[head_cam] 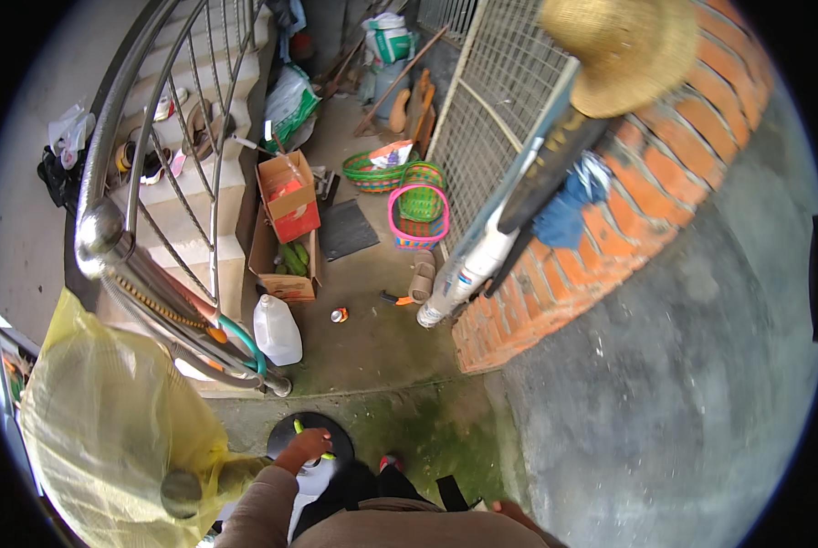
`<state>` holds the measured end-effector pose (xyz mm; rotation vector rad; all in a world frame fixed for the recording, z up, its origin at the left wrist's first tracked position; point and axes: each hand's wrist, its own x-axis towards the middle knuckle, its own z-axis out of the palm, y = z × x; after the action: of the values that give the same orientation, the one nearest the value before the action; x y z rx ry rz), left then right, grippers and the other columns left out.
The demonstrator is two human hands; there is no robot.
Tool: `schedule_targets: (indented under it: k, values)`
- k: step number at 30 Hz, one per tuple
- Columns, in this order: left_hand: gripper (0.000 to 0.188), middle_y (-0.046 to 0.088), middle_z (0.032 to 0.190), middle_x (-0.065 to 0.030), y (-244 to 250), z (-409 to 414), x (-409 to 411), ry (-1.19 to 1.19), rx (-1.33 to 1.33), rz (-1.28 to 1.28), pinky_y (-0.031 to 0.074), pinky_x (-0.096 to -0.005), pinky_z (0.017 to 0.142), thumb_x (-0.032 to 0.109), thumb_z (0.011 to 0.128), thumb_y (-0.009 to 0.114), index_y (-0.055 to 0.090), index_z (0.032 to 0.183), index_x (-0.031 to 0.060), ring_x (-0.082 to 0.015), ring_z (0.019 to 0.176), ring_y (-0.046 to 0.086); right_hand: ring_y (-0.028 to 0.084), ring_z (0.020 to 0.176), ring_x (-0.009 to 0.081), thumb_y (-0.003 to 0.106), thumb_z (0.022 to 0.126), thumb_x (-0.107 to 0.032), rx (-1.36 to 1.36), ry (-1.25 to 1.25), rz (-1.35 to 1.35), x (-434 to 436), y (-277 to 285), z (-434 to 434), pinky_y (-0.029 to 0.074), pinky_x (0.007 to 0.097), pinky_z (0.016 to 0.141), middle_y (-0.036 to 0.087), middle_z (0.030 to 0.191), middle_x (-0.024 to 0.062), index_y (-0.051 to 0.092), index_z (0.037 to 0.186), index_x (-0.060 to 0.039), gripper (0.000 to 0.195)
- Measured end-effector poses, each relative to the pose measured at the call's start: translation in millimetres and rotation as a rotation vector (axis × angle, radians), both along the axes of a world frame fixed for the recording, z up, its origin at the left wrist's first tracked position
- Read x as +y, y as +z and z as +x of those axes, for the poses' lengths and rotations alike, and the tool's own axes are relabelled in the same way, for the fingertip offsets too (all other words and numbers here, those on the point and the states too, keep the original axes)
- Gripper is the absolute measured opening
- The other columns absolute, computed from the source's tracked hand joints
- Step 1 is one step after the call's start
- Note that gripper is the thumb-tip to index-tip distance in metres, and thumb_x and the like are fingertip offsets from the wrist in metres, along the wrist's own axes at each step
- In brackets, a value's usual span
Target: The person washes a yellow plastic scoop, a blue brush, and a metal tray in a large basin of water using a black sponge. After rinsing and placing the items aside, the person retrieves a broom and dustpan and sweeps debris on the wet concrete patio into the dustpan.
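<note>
My left hand (306,449) is over a black round surface (342,438) in front of me, its fingers bent. A slim yellow-green thing, perhaps a vegetable (298,426), shows on both sides of the hand. Whether my fingers grip it or only pass over it is unclear. My right hand (509,509) is low at the bottom edge, mostly hidden by my body. Close to it are a small pale thing and a flat black piece (452,493); their connection to the hand cannot be made out.
Yellow plastic sheeting (114,411) covers a bulky object at left. Ahead are a steel stair railing (104,233), a translucent jug (277,332), a can (339,315), cardboard boxes (282,284), baskets (419,226) and an orange-handled tool (403,300). A brick wall (498,335) borders the right.
</note>
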<state>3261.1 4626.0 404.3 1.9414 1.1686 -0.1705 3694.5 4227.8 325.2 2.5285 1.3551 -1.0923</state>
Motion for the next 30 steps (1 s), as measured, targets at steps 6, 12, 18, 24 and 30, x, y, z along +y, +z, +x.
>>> schedule_targets:
  k: [6,12,18,24,30]
  values:
    - [0.029,0.064,0.088,-0.0147,13,10,107,0.426,-0.107,-0.001,0.048,-0.0346,0.075,0.022,0.075,0.058,0.061,0.099,0.0053,-0.0278,0.084,0.061,0.056,0.074,0.0368,0.052,0.078,-0.024,0.077,0.361,0.503,481,56,63,0.044,0.0437,0.062,0.059,0.075,0.0166,0.058,0.079,-0.0082,0.017]
    - [0.029,0.063,0.089,-0.0173,59,43,251,0.477,-0.105,-0.083,0.047,-0.0382,0.076,0.023,0.079,0.052,0.06,0.101,0.0067,-0.033,0.087,0.059,0.058,0.073,0.033,0.056,0.073,-0.018,0.166,0.325,0.642,753,103,1,0.045,0.0413,0.062,0.059,0.075,0.0144,0.058,0.074,-0.0081,0.01]
    - [0.031,0.062,0.094,-0.0147,118,99,412,0.335,-0.045,-0.004,0.046,-0.0384,0.08,0.023,0.079,0.055,0.058,0.105,0.0075,-0.0317,0.09,0.058,0.059,0.082,0.0328,0.055,0.075,-0.025,0.061,0.719,-0.036,852,57,66,0.047,0.0424,0.072,0.062,0.088,0.0153,0.064,0.083,-0.0095,0.02]
    - [0.031,0.062,0.095,-0.0141,148,108,544,0.362,-0.044,0.026,0.046,-0.0378,0.079,0.022,0.078,0.056,0.058,0.105,0.0077,-0.0307,0.089,0.059,0.059,0.072,0.0337,0.055,0.073,-0.02,0.148,0.761,0.196,948,72,115,0.047,0.043,0.064,0.061,0.075,0.0151,0.063,0.075,-0.01,0.013]
    - [0.028,0.062,0.093,-0.0138,165,168,728,0.383,-0.197,0.066,0.048,-0.0358,0.076,0.018,0.079,0.058,0.057,0.104,0.0065,-0.0303,0.085,0.06,0.056,0.064,0.0341,0.047,0.081,-0.034,0.235,0.598,0.333,1012,97,164,0.042,0.0444,0.056,0.058,0.066,0.0152,0.059,0.07,-0.0067,0.032]
